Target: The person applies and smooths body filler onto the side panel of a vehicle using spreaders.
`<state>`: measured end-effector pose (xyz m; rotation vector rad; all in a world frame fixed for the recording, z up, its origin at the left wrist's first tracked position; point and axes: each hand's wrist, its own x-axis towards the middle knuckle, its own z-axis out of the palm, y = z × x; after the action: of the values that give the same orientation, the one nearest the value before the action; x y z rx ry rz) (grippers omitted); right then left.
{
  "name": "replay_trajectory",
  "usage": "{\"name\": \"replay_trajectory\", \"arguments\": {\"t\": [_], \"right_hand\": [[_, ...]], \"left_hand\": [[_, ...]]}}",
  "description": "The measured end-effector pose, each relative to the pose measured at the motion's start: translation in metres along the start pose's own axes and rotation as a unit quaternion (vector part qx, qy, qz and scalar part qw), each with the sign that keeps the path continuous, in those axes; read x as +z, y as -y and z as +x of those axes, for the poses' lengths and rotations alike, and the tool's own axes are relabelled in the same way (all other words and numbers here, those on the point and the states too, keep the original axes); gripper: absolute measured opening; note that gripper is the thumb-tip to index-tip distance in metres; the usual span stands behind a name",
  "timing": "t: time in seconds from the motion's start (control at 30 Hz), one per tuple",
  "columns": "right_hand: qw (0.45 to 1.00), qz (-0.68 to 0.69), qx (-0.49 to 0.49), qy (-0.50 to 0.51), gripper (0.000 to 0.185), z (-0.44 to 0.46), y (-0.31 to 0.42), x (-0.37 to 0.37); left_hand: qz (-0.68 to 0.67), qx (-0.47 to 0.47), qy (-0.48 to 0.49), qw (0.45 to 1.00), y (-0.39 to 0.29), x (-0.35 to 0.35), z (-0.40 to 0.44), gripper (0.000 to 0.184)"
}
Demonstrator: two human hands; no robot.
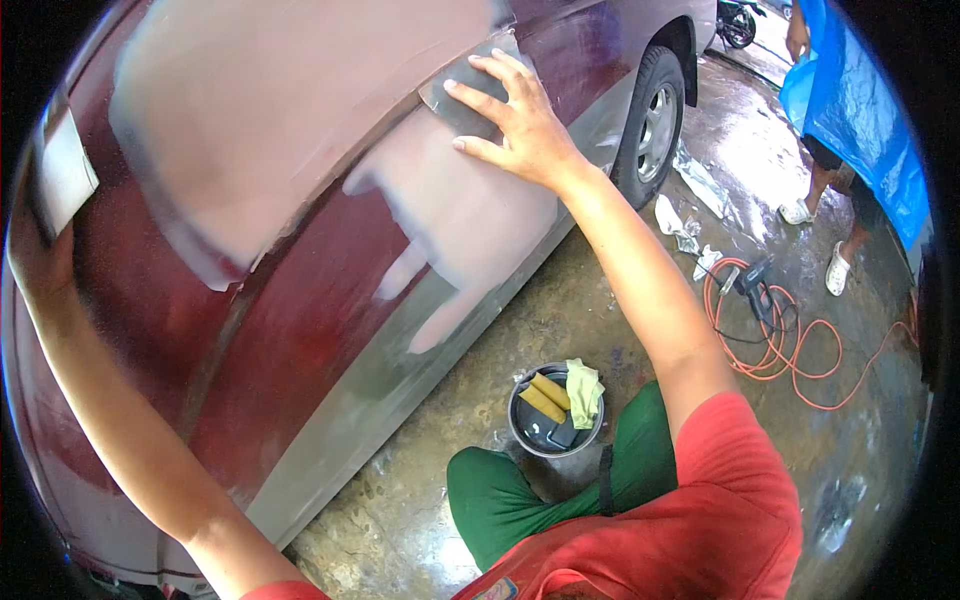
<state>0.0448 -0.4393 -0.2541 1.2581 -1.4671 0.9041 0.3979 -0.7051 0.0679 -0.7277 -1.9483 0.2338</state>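
Observation:
My right hand [515,120] lies with spread fingers on a dark grey sheet, seemingly sandpaper [468,92], flat against the car's side across a panel seam. Around it, the maroon car body [320,270] carries dull pinkish-beige filler patches [470,190] with feathered edges. At the far left, my left hand [42,255] is in shadow against the car, at the lower end of a whitish rectangular sheet [68,170]. The hand appears closed on that sheet, though most of its fingers are hidden.
A dark basin [514,425] by my green-trousered legs holds water, yellowish blocks [546,398], a pale green cloth [583,388] and a dark block. Right of it lie a coiled orange hose [715,310] and a power tool [752,285]. Another person stands by a blue sheet [880,110].

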Motion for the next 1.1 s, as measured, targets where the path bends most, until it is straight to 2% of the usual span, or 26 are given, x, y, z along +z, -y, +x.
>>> {"name": "replay_trajectory", "arguments": {"t": [0.17, 0.2, 0.33, 0.53, 0.67, 0.8, 0.9, 1.1], "right_hand": [[0.992, -0.005, 0.004, 0.125, 0.058, -0.007, 0.001, -0.034], [0.987, -0.009, 0.006, 0.158, 0.057, -0.003, 0.002, -0.045], [0.997, 0.01, 0.007, 0.076, 0.058, 0.003, -0.004, -0.044], [1.0, -0.01, 0.007, 0.028, 0.06, -0.002, -0.001, -0.009], [0.989, 0.002, 0.031, 0.147, 0.054, 0.0, 0.0, -0.042], [0.996, 0.017, 0.029, 0.084, 0.052, 0.006, 0.002, -0.041], [0.996, 0.009, 0.035, 0.079, 0.053, 0.006, 0.009, -0.032], [0.972, 0.019, 0.066, 0.224, 0.054, 0.001, 0.014, -0.061]], "left_hand": [[0.02, 0.161, -0.024, 0.986, -0.009, 0.02, 0.017, 0.038], [0.006, 0.104, -0.004, 0.995, -0.012, 0.017, 0.017, 0.039], [-0.018, -0.032, -0.008, 0.999, -0.007, 0.006, 0.006, 0.039], [-0.075, -0.153, -0.032, 0.985, -0.003, -0.001, -0.002, 0.041], [-0.106, -0.206, -0.049, 0.972, -0.001, -0.001, -0.003, 0.042], [-0.134, -0.251, -0.069, 0.956, 0.0, -0.005, -0.006, 0.044], [-0.158, -0.279, -0.083, 0.944, -0.004, -0.007, -0.006, 0.045], [-0.211, -0.354, -0.139, 0.901, -0.01, -0.004, -0.007, 0.048]]}}
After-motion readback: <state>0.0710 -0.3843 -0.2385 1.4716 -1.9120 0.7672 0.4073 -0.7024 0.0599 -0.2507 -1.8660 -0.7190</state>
